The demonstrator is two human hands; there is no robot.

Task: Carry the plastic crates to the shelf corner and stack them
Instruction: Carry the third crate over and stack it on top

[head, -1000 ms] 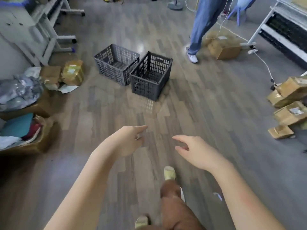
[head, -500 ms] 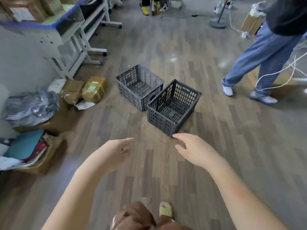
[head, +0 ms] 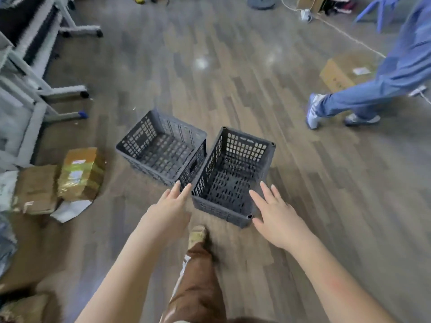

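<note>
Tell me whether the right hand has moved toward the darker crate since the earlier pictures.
Yes. The right hand has come forward to the darker crate on the floor: earlier it hung short of the crate, now its open fingers lie beside the near right corner.

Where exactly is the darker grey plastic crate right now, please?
In the head view, the darker grey plastic crate sits on the wooden floor centre-frame, between both open hands, immediately right of the lighter grey plastic crate.

My left hand (head: 169,207) and right hand (head: 277,214) reach forward and down, forearms bare, fingers straight and slightly spread, palms turned toward each other, both holding nothing.
</note>
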